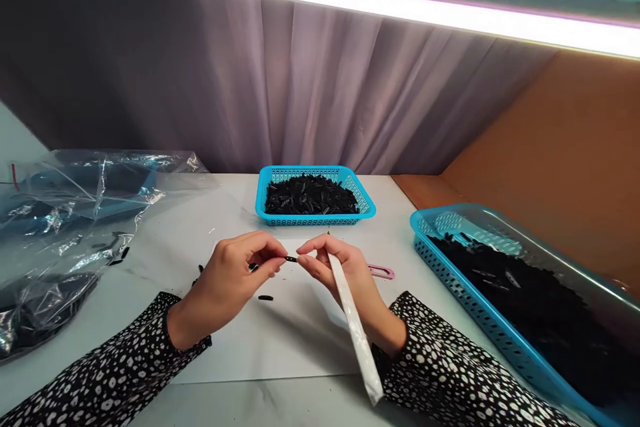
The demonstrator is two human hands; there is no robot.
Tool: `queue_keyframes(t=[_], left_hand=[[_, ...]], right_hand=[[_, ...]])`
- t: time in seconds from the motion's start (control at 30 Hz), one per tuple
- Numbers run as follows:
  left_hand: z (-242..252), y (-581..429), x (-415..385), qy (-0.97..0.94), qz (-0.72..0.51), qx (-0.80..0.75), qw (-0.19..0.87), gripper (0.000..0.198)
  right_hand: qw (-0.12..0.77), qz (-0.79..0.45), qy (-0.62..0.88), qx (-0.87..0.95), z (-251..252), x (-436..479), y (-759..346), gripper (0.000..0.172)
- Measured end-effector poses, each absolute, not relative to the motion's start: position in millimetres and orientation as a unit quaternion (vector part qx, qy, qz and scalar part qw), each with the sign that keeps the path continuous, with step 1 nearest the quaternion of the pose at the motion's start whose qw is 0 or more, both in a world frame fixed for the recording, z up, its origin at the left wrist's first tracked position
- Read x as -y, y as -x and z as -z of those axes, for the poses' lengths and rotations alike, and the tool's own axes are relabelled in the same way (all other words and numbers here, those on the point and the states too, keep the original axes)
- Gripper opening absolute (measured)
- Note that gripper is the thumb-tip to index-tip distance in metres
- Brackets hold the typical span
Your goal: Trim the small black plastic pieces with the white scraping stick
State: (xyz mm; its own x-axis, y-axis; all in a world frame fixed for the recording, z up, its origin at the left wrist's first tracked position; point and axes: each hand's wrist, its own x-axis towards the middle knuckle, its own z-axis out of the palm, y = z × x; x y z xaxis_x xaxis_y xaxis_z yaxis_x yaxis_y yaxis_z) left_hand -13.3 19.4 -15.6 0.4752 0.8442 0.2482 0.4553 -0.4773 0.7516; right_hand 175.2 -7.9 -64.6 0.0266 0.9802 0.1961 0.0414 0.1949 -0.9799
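Observation:
My left hand [235,277] and my right hand [345,277] meet over a white sheet [280,340] on the table. Between their fingertips they pinch a small black piece [291,258], one hand at each end. My right hand also grips a long white-wrapped tool [355,327], which runs back along my wrist. Another small black piece [265,297] lies loose on the sheet below my left hand. Both sleeves are black with white spots.
A small blue basket [367,203] of black pieces stands at the back centre. A larger blue basket [480,320] with black pieces runs along the right. A crumpled clear plastic bag [70,220] fills the left. A pink object [383,271] lies beside my right hand.

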Motion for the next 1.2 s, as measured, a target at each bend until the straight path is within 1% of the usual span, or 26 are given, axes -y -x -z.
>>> queue_keyframes(t=[0.07,0.17,0.3,0.43,0.57,0.7,0.8,0.87,0.93,0.97,1.03,1.07,1.13,1.2], left_hand=[[13,13,-16,-0.786,-0.335,-0.408,0.322,0.005],[12,14,-13,-0.777,-0.369,-0.396,0.321,0.013],[13,13,-10,-0.767,-0.392,-0.374,0.345,0.018],[11,12,-6,-0.723,-0.42,-0.359,0.414,0.018],[7,10,-3,-0.67,-0.424,-0.352,0.498,0.013],[2,8,-2,-0.65,-0.421,-0.357,0.522,0.009],[1,11,-4,-0.671,-0.403,-0.364,0.505,0.008],[4,16,-9,-0.72,-0.335,-0.383,0.472,0.008],[12,22,-15,-0.792,-0.211,-0.413,0.397,0.005],[18,25,-18,-0.83,-0.141,-0.422,0.337,0.002],[29,29,-22,-0.868,-0.065,-0.433,0.235,0.007],[34,29,-24,-0.875,-0.034,-0.433,0.213,0.011],[41,30,-25,-0.885,0.001,-0.423,0.195,0.014],[43,29,-25,-0.888,0.011,-0.415,0.199,0.015]], right_hand=[[0.548,-0.388,0.46,0.581,67,8,-176,0.019],[0.558,-0.373,0.442,0.596,69,9,-177,0.02],[0.579,-0.353,0.424,0.6,68,12,-176,0.012],[0.593,-0.333,0.41,0.607,64,15,-175,0.01],[0.603,-0.352,0.399,0.595,60,17,-175,0.008],[0.61,-0.37,0.394,0.579,60,18,-174,0.007],[0.606,-0.375,0.406,0.573,60,18,-174,0.012],[0.603,-0.394,0.414,0.556,59,18,-175,0.018],[0.603,-0.435,0.415,0.525,57,18,-174,0.026],[0.602,-0.459,0.412,0.508,56,18,-174,0.03],[0.599,-0.506,0.402,0.473,53,18,-173,0.036],[0.597,-0.526,0.397,0.458,51,19,-172,0.038],[0.592,-0.559,0.388,0.43,47,20,-170,0.041],[0.591,-0.582,0.383,0.408,43,21,-170,0.045]])
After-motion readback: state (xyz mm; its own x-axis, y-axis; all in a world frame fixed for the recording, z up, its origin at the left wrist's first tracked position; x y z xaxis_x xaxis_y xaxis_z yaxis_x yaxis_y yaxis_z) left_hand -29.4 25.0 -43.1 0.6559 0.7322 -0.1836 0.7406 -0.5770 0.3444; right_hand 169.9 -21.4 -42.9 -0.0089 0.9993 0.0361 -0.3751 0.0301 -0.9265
